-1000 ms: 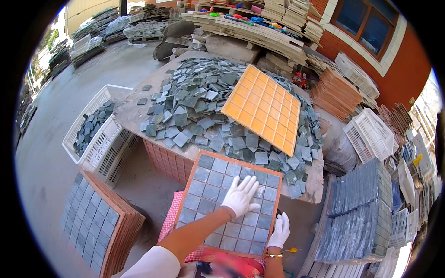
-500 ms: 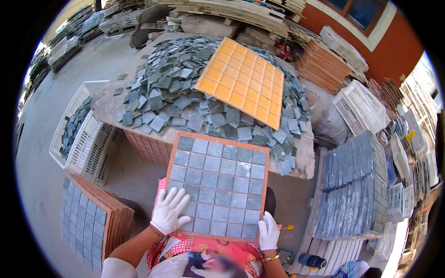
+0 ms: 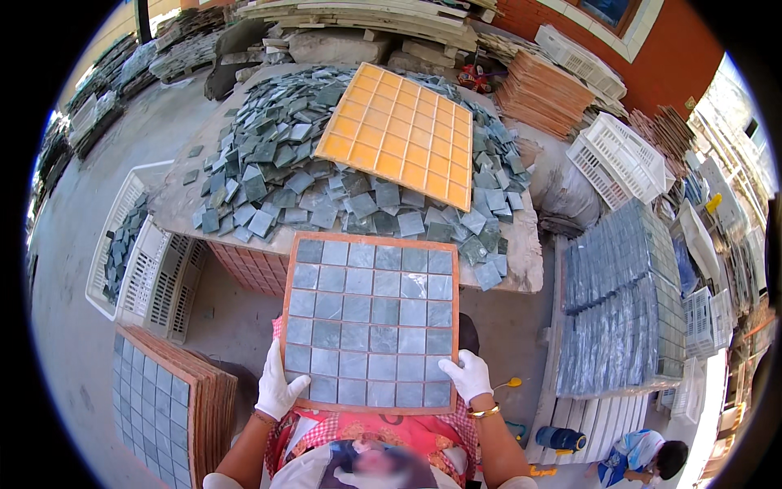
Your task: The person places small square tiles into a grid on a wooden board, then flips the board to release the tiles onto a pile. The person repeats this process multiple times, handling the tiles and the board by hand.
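Grey floor point(image 3: 509, 326) showed right of tiled panel point(image 3: 371, 322). Left hand point(image 3: 279, 383) gripped panel's lower left edge, right hand point(image 3: 467, 376) its lower right edge, thumbs over face. Panel sat between hands, counter point(image 3: 175, 208) just beyond it. Matched low grip seemed sound; holding panel level likely helped keep tiles point(image 3: 330, 306) seated. Beyond panel, tile heap point(image 3: 281, 155) spread over counter, yellow grid point(image 3: 401, 134) atop.

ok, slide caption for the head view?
Gloved left hand and right hand hold a tiled tray near a yellow grid on loose tiles.
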A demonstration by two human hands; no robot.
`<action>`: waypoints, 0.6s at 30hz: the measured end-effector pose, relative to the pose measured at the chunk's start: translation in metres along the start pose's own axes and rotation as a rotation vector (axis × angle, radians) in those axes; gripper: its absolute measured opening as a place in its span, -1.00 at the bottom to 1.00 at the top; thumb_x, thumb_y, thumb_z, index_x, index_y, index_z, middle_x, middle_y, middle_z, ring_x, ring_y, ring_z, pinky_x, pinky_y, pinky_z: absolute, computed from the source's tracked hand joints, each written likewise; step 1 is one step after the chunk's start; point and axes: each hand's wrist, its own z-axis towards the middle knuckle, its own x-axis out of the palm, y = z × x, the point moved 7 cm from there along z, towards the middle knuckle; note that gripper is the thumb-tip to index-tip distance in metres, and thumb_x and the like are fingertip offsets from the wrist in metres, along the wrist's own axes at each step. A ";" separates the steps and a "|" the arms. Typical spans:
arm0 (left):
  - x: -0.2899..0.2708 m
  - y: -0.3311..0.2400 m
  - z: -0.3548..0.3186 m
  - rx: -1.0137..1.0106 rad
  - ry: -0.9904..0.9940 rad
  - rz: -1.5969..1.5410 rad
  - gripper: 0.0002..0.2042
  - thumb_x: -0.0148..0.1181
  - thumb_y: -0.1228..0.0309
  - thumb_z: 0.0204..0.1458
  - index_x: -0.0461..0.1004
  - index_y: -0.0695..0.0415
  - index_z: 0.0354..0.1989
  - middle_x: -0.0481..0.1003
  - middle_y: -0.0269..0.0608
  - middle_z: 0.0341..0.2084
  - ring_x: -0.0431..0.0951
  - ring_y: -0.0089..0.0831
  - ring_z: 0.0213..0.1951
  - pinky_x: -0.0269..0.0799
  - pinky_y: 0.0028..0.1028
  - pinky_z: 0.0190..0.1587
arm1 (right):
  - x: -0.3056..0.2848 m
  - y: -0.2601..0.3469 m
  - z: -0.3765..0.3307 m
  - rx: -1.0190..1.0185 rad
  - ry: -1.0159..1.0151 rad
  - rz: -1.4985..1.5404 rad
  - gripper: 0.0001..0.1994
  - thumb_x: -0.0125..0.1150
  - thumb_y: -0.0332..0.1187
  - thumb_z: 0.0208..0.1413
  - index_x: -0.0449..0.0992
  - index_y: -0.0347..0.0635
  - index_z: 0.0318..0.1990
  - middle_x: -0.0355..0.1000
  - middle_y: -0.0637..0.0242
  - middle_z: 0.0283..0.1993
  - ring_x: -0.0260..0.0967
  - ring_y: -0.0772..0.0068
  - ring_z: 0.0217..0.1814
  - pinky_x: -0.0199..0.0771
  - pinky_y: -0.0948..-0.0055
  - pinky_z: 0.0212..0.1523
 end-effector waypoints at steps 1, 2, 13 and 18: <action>0.000 -0.001 0.000 -0.013 0.007 -0.009 -0.09 0.30 0.12 -0.09 -0.09 0.25 0.36 0.13 0.16 0.26 0.18 0.04 0.27 0.20 -0.24 0.23 | 0.000 -0.002 0.001 0.046 0.036 -0.092 -0.60 0.30 -0.08 -0.02 0.52 -0.30 -0.24 0.52 0.09 -0.36 0.49 0.23 -0.31 0.42 0.32 -0.26; -0.002 -0.003 -0.001 -0.026 0.014 -0.018 -0.11 0.29 0.13 -0.07 -0.08 0.26 0.35 0.13 0.16 0.26 0.18 0.03 0.27 0.20 -0.25 0.23 | -0.001 -0.002 0.000 0.032 0.022 -0.070 -0.61 0.29 -0.10 0.00 0.52 -0.30 -0.23 0.52 0.10 -0.36 0.49 0.24 -0.30 0.42 0.33 -0.25; -0.010 0.010 0.040 0.054 0.026 -0.530 -0.48 0.07 0.23 0.15 0.26 0.26 0.22 0.17 0.15 0.27 0.12 -0.13 0.34 0.01 -0.38 0.31 | -0.002 0.000 -0.019 -0.076 -0.005 0.103 -0.76 0.24 -0.29 0.07 0.48 -0.34 -0.28 0.43 0.26 -0.48 0.35 0.58 -0.43 0.37 0.50 -0.37; -0.025 -0.015 0.033 -0.065 0.033 -0.935 -0.51 0.11 0.27 0.14 0.30 0.31 0.18 0.35 -0.16 0.11 0.27 -0.40 0.16 0.13 -0.44 0.21 | -0.012 0.004 -0.036 -0.089 -0.118 0.332 -0.61 0.24 -0.28 0.05 0.45 -0.38 -0.03 0.47 0.16 -0.20 0.38 0.33 -0.15 0.37 0.38 -0.11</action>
